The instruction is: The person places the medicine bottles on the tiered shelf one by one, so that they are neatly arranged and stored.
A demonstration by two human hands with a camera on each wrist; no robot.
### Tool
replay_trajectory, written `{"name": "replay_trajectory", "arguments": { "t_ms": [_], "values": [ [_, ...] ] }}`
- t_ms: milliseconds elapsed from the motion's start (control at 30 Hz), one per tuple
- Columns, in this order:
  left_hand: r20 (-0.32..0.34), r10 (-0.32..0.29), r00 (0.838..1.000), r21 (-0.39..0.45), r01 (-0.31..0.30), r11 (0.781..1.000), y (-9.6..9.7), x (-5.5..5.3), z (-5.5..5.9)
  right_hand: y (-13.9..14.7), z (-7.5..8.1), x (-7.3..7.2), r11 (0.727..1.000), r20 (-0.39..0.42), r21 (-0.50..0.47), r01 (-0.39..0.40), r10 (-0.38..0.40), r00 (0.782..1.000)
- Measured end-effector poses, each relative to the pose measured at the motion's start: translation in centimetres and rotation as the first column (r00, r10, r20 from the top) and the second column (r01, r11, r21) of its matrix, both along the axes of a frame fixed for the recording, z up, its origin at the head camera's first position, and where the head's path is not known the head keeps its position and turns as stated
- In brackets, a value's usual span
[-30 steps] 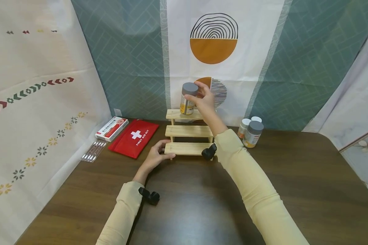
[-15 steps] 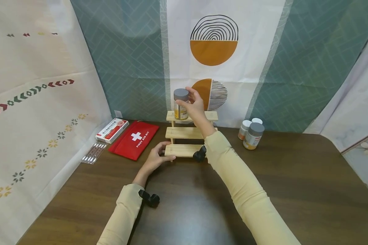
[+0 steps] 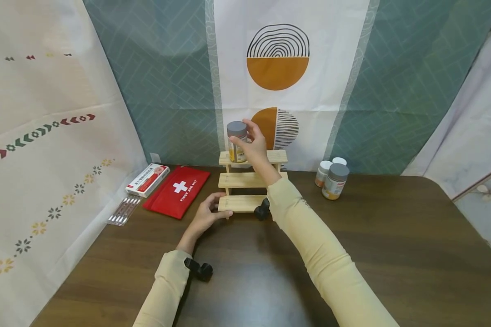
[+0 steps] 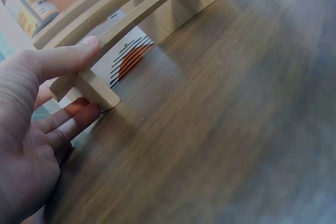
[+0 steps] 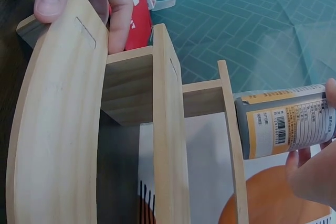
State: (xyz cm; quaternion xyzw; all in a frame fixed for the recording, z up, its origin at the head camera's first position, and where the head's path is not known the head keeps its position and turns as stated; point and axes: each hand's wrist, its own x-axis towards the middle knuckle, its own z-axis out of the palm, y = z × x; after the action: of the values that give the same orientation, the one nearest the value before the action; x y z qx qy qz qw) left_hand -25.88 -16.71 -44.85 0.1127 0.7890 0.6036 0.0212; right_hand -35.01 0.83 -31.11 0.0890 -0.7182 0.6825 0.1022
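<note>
A three-tier wooden shelf (image 3: 249, 180) stands on the table near the back cloth. My left hand (image 3: 206, 215) grips the left end of its lowest board; the left wrist view has the thumb (image 4: 68, 60) on the board and fingers below, beside the end support. Up at the top tier, my right hand (image 3: 255, 145) holds a supplement bottle (image 3: 236, 147) with a grey lid and yellow-white label. It is upright over the left end of the top board. In the right wrist view the bottle's (image 5: 286, 121) base meets or nearly meets that board.
Left of the shelf lie a red first aid kit pouch (image 3: 177, 191), a white-and-red medicine box (image 3: 148, 180) and a clear pack of cotton swabs (image 3: 124, 210). To the right stand a grey-lidded bottle (image 3: 334, 182) and two white-capped bottles (image 3: 322, 173). A patterned cloth (image 3: 180, 91) hangs behind.
My right hand has moved the bottle left and down toward the left end of the top board. My left hand keeps its grip on the shelf. The head view has shifted slightly.
</note>
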Motion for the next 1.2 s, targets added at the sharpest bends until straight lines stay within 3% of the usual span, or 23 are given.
{"name": "replay_trajectory", "arguments": {
  "t_ms": [233, 467, 600, 1000, 1200],
  "values": [
    [0.008, -0.002, 1.000, -0.014, 0.002, 1.000, 0.1, 0.9, 1.4, -0.1, -0.2, -0.1, 1.000, -0.020, -0.001, 0.001, -0.001, 1.000],
    [0.005, 0.010, 1.000, -0.005, -0.010, 1.000, -0.2, -0.4, -0.9, 0.3, -0.1, -0.1, 0.999, 0.000, 0.042, -0.020, 0.020, 1.000],
    [-0.011, 0.020, 1.000, -0.016, -0.020, 1.000, -0.3, -0.6, -1.3, 0.5, 0.0, 0.2, 0.999, -0.019, 0.041, -0.013, 0.014, 1.000],
    [-0.016, 0.034, 0.999, -0.031, -0.035, 0.999, -0.2, -0.7, -1.2, 2.1, 0.9, 1.5, 0.999, -0.075, -0.031, 0.026, -0.028, 0.997],
    [0.005, 0.015, 1.000, -0.019, -0.015, 1.000, -0.1, -0.1, -0.4, 2.7, 0.5, 2.5, 0.999, -0.122, -0.019, 0.039, -0.041, 0.992]
  ]
}}
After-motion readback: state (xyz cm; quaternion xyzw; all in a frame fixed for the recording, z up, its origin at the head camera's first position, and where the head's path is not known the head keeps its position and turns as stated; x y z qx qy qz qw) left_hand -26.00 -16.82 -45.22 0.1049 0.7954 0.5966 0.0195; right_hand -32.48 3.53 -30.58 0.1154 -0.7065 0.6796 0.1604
